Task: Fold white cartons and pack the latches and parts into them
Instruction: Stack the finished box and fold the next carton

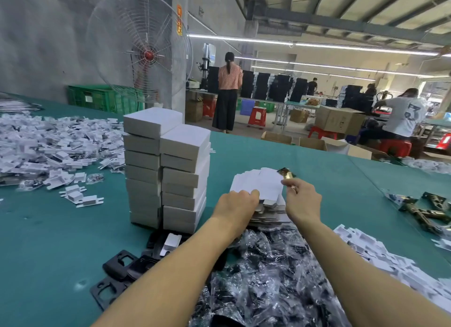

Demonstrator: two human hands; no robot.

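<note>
Head view. The table (268, 151), covered in green, fills the lower frame.

Containers: two stacks of closed cartons (168, 170) stand centre left, touching side by side, with the left stack higher. All lids are down and the contents are not visible. A green crate (97, 98) sits at upper left by the wall, behind a fan (139, 48); its contents cannot be told.

Task items: a pile of flat cartons (258, 182) lies at centre, white face up, just right of the stacks. The left hand (238, 204) has its fingers curled over the near edge of the top sheet and grips it. The right hand (302, 202), just beside it, pinches a brass latch (286, 174) between thumb and fingertips. The latch is held above the right edge of the pile. Its long axis runs from the hand toward the upper left of the frame, with the free end pointing away from the person.

Surroundings: a heap of clear bags (268, 278) holding dark parts lies at bottom centre, under both forearms and reaching the near edge of the pile. Overlapping black plates (117, 265) lie at bottom left. White inserts (48, 141) are heaped at left, and more of them lie at lower right. Loose latches (424, 209) lie at the right edge, well apart from the hands.
</note>
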